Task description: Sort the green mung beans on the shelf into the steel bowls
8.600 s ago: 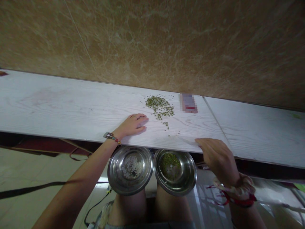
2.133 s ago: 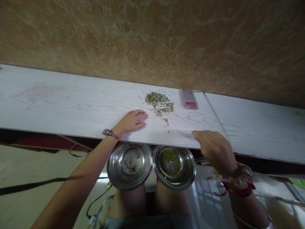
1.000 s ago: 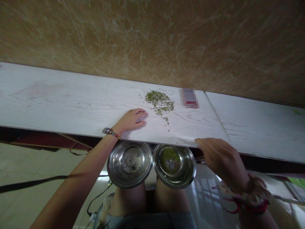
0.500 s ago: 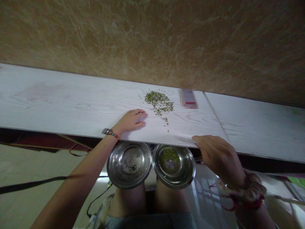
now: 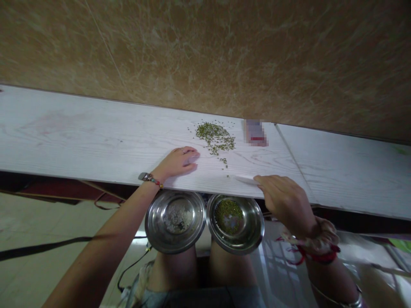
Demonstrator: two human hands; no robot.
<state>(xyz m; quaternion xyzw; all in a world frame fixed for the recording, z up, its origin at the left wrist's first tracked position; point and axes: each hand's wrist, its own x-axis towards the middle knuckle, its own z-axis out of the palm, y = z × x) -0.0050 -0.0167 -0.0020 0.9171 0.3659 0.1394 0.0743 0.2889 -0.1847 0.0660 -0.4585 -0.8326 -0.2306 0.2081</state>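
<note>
My left hand (image 5: pixel 175 164) rests on the white board, fingers curled around a small clear object (image 5: pixel 192 159) whose kind I cannot make out. To its right lies a loose scatter of green mung beans (image 5: pixel 212 133). My right hand (image 5: pixel 284 199) is closed on a thin, pale, see-through strip (image 5: pixel 242 178), which points left, low over the board near a single stray bean (image 5: pixel 227 176). Below the board's edge, a steel bowl (image 5: pixel 154 233) holds whitish grains and some dark bits. Beside it, another steel bowl (image 5: pixel 255 231) contains mung beans.
The narrow white board (image 5: pixel 80 141) runs along a brown marbled wall (image 5: pixel 205 55). A blurred-out rectangular item (image 5: pixel 256 132) lies right of the beans, near a seam in the board. Both bowls sit on my knees (image 5: pixel 175 273). A dark strap (image 5: pixel 45 248) crosses the lower left.
My right hand has moved slightly left and up over the board, bringing the pale strip closer to the stray bean. My left hand stays in place.
</note>
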